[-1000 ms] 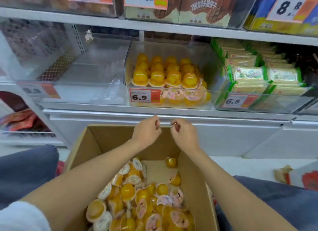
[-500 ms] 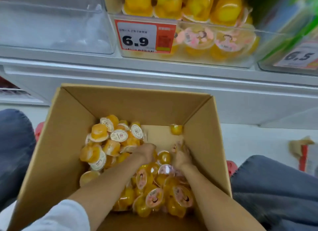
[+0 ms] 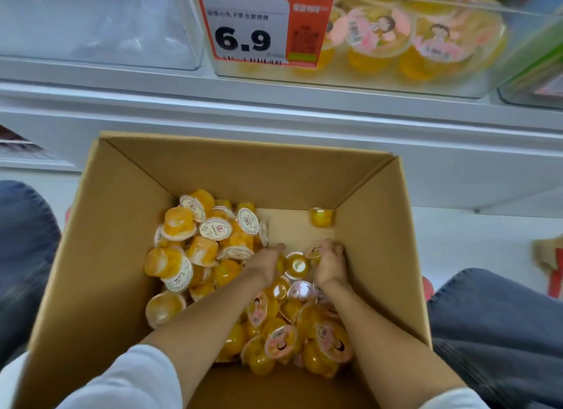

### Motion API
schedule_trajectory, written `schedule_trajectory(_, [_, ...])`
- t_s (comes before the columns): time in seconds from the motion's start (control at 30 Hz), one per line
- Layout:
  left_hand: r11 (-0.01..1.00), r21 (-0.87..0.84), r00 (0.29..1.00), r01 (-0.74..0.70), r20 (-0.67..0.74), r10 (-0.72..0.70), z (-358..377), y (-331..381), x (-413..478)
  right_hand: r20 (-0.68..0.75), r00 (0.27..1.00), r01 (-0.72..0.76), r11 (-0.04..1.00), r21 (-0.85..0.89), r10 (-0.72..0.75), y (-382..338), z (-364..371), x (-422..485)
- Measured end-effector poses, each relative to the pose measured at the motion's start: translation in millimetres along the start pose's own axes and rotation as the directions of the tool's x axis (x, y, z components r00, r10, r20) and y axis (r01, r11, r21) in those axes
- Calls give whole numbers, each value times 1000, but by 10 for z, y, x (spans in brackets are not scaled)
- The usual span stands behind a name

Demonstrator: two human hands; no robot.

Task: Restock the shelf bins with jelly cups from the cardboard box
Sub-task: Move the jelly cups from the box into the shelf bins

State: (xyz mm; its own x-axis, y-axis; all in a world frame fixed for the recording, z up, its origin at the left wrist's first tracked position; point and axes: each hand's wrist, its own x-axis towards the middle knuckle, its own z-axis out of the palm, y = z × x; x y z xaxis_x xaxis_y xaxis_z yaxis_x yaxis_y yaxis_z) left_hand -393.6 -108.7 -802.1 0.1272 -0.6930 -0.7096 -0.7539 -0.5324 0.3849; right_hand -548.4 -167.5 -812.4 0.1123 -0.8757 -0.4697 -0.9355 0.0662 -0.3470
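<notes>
Both hands are sunk deep in the box [image 3: 106,256], at the right side of the cups [image 3: 213,235] heaped on its floor. The left hand [image 3: 263,267] is seen from the back with its fingers buried among the cups, so whether anything's actually gripped can't be told tbh. The right hand [image 3: 331,264] is curled at the fingers, and a pink-lid cup [image 3: 313,252] looks to be pinched under them, close to the right wall. A middle cup [image 3: 297,265] is sat between the two hands. A stray cup [image 3: 321,217] is parked alone in the far right corner, apart from the heap. Up above, more cups are stacked in the bin [image 3: 475,82] behind the 6.9 tag [image 3: 243,40], with a clear bin [image 3: 91,27] set just left of it. The box is flanked by a left knee [image 3: 24,241] and a right knee [image 3: 487,317] in denim.
</notes>
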Motion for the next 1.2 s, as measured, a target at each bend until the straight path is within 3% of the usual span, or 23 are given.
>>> schedule_trajectory(0.13, [893,-447,992,55,-81,-101,-241,127,-69,-79,997,7,983,183,8,-214,-241,-119])
schedule_trajectory(0.2, [727,-686,988,27,-94,-126,-439,203,-140,-110,993,66,958,277,-37,-354,-463,-212])
schedule_trajectory(0.27, [483,-875,992,14,-48,-117,-709,278,-306,-151,983,148,925,351,-100,-506,-750,-330])
schedule_trajectory(0.37, [217,-976,999,8,18,44,-1174,384,-656,-258,944,288,897,335,-207,-707,-1218,-527])
schedule_trajectory(0.43, [132,-991,984,-17,7,179,-1478,495,-934,-331,883,417,878,233,-332,-846,-1531,-680])
schedule_trajectory(0.57, [392,-880,962,-268,-219,166,-1992,791,-1447,-443,727,616,783,82,-525,-1205,-2121,-1013])
schedule_trajectory(0.63, [543,-731,904,-412,-402,145,-2260,953,-1715,-507,661,672,737,72,-553,-1401,-2438,-1138])
schedule_trajectory(0.7, [713,-463,776,-527,-605,181,-2543,1081,-1946,-589,540,759,650,31,-602,-1604,-2762,-1233])
schedule_trajectory(0.77, [772,-197,596,-604,-755,274,-2808,1188,-2174,-657,420,813,581,-33,-626,-1800,-3053,-1275])
schedule_trajectory(0.8, [780,-85,505,-620,-804,314,-2935,1224,-2252,-681,413,812,583,-26,-605,-1903,-3195,-1282])
schedule_trajectory(0.87, [859,123,370,-496,-866,338,-3183,1261,-2293,-684,487,759,650,24,-544,-2097,-3452,-1271])
schedule_trajectory(0.93, [924,239,315,-298,-889,332,-3408,1305,-2242,-641,578,674,738,25,-506,-2246,-3638,-1172])
schedule_trajectory(1.07, [925,294,453,-240,-809,375,-3682,1468,-2067,-546,700,567,823,33,-460,-2451,-3773,-858])
schedule_trajectory(1.2, [949,249,549,-192,-775,314,-3804,1480,-1901,-464,744,548,837,11,-481,-2600,-3805,-638])
